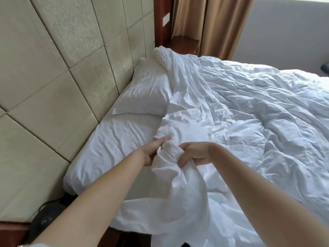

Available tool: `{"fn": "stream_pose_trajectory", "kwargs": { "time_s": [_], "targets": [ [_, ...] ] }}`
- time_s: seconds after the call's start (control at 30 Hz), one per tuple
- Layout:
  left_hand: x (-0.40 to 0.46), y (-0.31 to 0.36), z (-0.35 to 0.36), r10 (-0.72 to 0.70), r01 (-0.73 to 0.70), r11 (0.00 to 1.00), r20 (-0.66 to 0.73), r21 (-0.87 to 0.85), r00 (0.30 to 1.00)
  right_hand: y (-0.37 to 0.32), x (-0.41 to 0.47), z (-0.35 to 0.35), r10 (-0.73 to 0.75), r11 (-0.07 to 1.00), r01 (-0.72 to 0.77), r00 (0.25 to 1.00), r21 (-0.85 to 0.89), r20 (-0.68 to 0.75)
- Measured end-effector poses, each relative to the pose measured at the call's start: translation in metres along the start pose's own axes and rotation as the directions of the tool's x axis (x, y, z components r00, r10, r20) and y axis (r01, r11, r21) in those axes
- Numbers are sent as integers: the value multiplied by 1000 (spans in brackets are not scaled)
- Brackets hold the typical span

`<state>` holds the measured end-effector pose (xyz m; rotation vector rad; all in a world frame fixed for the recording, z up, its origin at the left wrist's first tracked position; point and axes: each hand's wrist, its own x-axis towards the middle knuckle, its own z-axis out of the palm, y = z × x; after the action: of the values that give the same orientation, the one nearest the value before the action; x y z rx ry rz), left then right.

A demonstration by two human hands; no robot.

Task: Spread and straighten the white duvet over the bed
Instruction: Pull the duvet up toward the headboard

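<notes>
**Padded headboard, rumpled bed, both hands on one duvet corner**

Beige padded wall panels (58, 72) back the bed (110, 139), whose sheet lies bare along the near-left strip beside them. The white duvet (249, 122) covers most of the mattress, heavily creased, its upper edge running slantwise from a bunched lump at the far headboard corner down toward the hands. Its near part spills over the bed's side edge and hangs down below the forearms. A bunched corner of it rises between the two hands.

The left hand (153, 154) has its fingers stretched forward along the fabric, thumb against the bunch; whether it truly pinches the cloth cannot be told. The right hand (194, 154) has fingers curled tight into the same bunch, gripping it from the other side. The two hands sit just beside each other, with cloth between.

A white pillow (142, 90) rests against the panels, its right edge tucked under the duvet. Brown curtains (210, 25) hang beyond the far corner, next to a wooden nightstand (183, 43). A dark device (46, 218) lies on the floor near the bed's lower left corner.
</notes>
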<state>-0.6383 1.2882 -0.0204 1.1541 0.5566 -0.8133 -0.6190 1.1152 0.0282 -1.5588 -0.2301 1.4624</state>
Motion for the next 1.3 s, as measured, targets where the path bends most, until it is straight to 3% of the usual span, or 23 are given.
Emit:
{"fn": "stream_pose_trajectory", "kwargs": {
  "time_s": [0.1, 0.2, 0.27, 0.37, 0.5, 0.57, 0.63, 0.73, 0.8, 0.87, 0.93, 1.0, 1.07, 1.13, 1.2, 1.23, 1.3],
  "targets": [
    [3, 7, 4, 107, -35, 963, -260, 267, 960, 11, 1, -14, 64, 996, -68, 996, -53, -70],
    [-6, 10, 0, 206, -26, 898, -367, 439, 907, 18, 10, -30, 42, 990, 17, 912, 141, -407],
    [-16, 10, 1, 225, -25, 856, -329, 517, 917, 15, 21, -37, 55, 984, 45, 838, 170, -543],
    [-27, 7, 6, 227, -61, 760, -176, 647, 958, 2, 41, -30, 142, 990, -103, 805, 101, -575],
    [-22, 4, -12, 188, -92, 648, -41, 756, 981, -14, 70, -18, 212, 961, -277, 695, 17, -687],
    [-25, 9, -26, 160, -90, 616, -12, 783, 987, -23, 84, -15, 251, 946, -325, 720, 5, -647],
    [-33, 18, -52, 187, -112, 662, -18, 741, 982, -43, 100, -11, 187, 968, -250, 706, 7, -683],
    [-62, 49, -110, 336, -187, 793, -160, 580, 928, -118, 124, 7, -100, 990, -17, 605, -139, -790],
    [-97, 77, -153, 464, -341, 850, -267, 401, 845, -184, 136, 38, -246, 965, 218, 567, -145, -786],
    [-134, 100, -194, 577, -508, 817, -363, 273, 732, -243, 149, 77, -389, 890, 429, 533, -157, -751],
    [-156, 107, -229, 596, -556, 798, -438, 233, 673, -274, 170, 112, -518, 812, 544, 507, -211, -689],
    [-155, 95, -265, 502, -437, 864, -489, 250, 713, -271, 207, 132, -582, 789, 548, 520, -279, -625],
    [-137, 63, -298, 323, -203, 937, -487, 284, 811, -236, 250, 139, -514, 854, 429, 612, -293, -601],
    [-113, 22, -319, 124, 58, 926, -447, 372, 886, -184, 287, 139, -280, 954, 163, 781, -251, -558],
    [-90, -14, -330, -13, 250, 854, -462, 456, 887, -136, 313, 132, 67, 959, -178, 897, -220, -436],
    [-81, -28, -332, -53, 316, 814, -479, 488, 876, -118, 323, 126, 188, 922, -296, 906, -248, -380],
    [-61, -41, -342, -71, 380, 763, -516, 524, 854, -95, 335, 113, 265, 879, -375, 897, -294, -354]
  ]
}}
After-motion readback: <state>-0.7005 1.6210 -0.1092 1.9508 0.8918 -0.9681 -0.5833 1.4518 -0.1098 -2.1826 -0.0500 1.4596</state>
